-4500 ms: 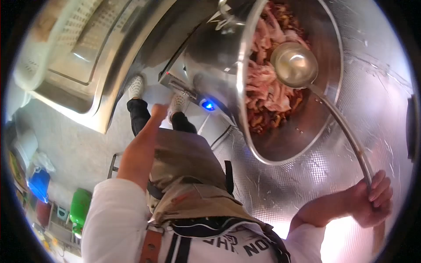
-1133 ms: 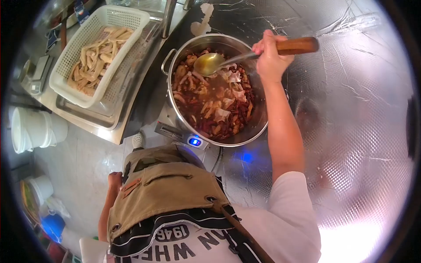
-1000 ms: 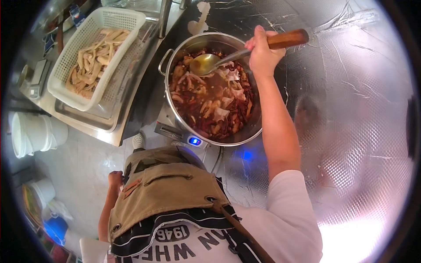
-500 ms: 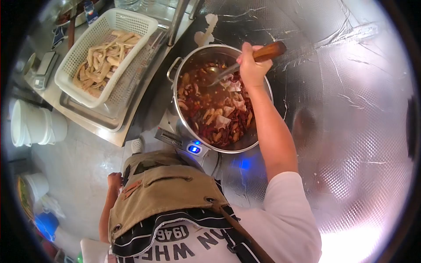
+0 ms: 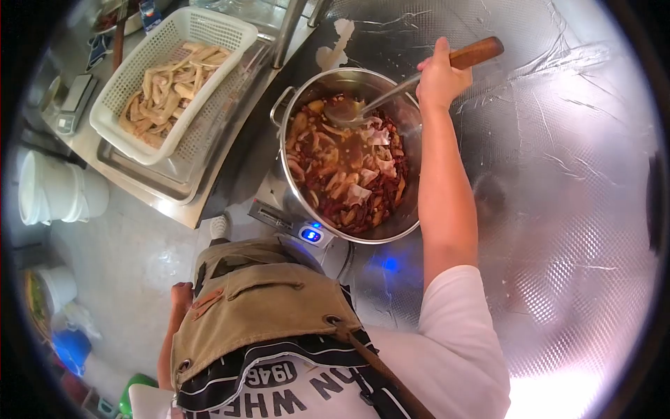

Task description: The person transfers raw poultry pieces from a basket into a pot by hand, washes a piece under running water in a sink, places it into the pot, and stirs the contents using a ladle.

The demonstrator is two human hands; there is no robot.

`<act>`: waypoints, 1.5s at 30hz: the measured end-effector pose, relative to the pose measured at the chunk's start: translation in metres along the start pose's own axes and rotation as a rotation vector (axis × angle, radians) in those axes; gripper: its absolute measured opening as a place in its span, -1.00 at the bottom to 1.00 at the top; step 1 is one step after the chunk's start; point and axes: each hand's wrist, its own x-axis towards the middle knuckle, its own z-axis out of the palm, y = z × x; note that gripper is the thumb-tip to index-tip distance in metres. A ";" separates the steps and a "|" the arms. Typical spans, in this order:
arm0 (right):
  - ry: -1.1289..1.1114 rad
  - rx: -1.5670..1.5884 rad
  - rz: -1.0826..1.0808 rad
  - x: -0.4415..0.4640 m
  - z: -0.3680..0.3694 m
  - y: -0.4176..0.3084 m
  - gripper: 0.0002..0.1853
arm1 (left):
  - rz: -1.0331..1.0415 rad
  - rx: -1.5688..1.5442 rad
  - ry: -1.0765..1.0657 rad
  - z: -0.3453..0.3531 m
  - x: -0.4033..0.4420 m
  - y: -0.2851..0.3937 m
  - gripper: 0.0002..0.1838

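My right hand [image 5: 442, 78] grips a ladle [image 5: 394, 93] near its wooden handle, above the right rim of a large steel pot [image 5: 412, 133]. The ladle's bowl sits in the broth at the pot's upper left, partly under the liquid. Around it lie meat pieces [image 5: 342, 183], red chillies and pale scraps. Down beside my apron [image 5: 272, 300], my left hand [image 5: 182, 293] hangs with its fingers curled; nothing can be made out in it.
A white basket [image 5: 105, 119] of pale meat pieces stands on a metal tray [image 5: 183, 190] at the left counter. A small scale [image 5: 75, 105] is beside it. White buckets [image 5: 52, 192] stand lower left. A blue-lit cooker display [image 5: 310, 234] shows below the pot.
From a raised hold over the meat, the ladle has come down into the broth. Since half a second ago my right hand has moved up and right. My left hand stays low.
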 end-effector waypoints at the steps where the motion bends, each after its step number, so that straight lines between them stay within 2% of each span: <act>1: -0.009 0.020 -0.004 0.003 -0.001 -0.001 -0.77 | -0.109 -0.131 -0.027 -0.012 -0.005 0.021 -0.71; 3: -0.029 0.063 -0.014 0.009 0.000 -0.004 -0.77 | -0.329 -0.394 -0.076 -0.036 -0.015 0.065 -0.70; 7: -0.011 0.048 -0.004 0.020 0.013 -0.004 -0.74 | -0.037 -0.244 -0.119 -0.004 0.019 0.006 -0.67; 10: 0.060 -0.109 0.043 0.014 0.030 -0.013 -0.77 | 0.023 -0.168 -0.095 0.000 0.028 0.000 -0.66; 14: -0.016 -0.112 0.005 0.016 0.037 0.009 -0.77 | -0.034 -0.115 -0.150 -0.011 0.021 0.016 -0.65; 18: -0.066 -0.067 -0.004 0.037 0.040 0.008 -0.75 | -0.243 -0.184 -0.094 -0.040 0.000 0.070 -0.65; 21: 0.035 -0.023 0.019 0.041 0.051 -0.013 -0.71 | -0.283 -0.166 -0.093 -0.048 -0.003 0.089 -0.64; 24: -0.015 -0.163 0.079 0.044 0.054 0.010 -0.72 | -0.260 -0.194 -0.105 -0.043 0.008 0.083 -0.65; 27: -0.073 -0.002 0.069 0.033 0.056 0.023 -0.75 | -0.214 -0.168 -0.084 -0.040 0.013 0.080 -0.66; 28: -0.083 0.043 0.067 0.028 0.057 0.025 -0.76 | -0.112 -0.112 -0.102 -0.034 0.019 0.067 -0.67; 31: -0.030 -0.115 -0.113 0.019 0.062 0.044 -0.76 | 0.099 -0.013 -0.162 -0.017 0.038 0.020 -0.69; 35: -0.148 -0.250 -0.083 -0.001 0.057 0.063 -0.78 | 0.112 -0.112 -0.164 -0.013 0.043 0.014 -0.71; 37: -0.190 -0.254 -0.070 -0.012 0.054 0.068 -0.77 | 0.021 -0.179 -0.131 -0.014 0.037 0.021 -0.71; 39: -0.235 -0.243 -0.090 -0.020 0.053 0.079 -0.77 | -0.165 -0.248 -0.093 -0.033 0.018 0.064 -0.71; 41: -0.276 -0.216 -0.142 -0.025 0.057 0.088 -0.75 | -0.096 -0.252 -0.115 -0.025 0.023 0.044 -0.71; 43: -0.332 -0.253 -0.193 -0.036 0.066 0.082 -0.73 | -0.119 -0.279 -0.113 -0.020 0.027 0.032 -0.72; 44: -0.357 -0.271 -0.220 -0.045 0.070 0.075 -0.71 | -0.178 -0.305 -0.100 -0.026 0.022 0.045 -0.73; 45: -0.503 -0.281 -0.159 -0.055 0.072 0.067 -0.71 | -0.238 -0.330 -0.087 -0.033 0.018 0.055 -0.73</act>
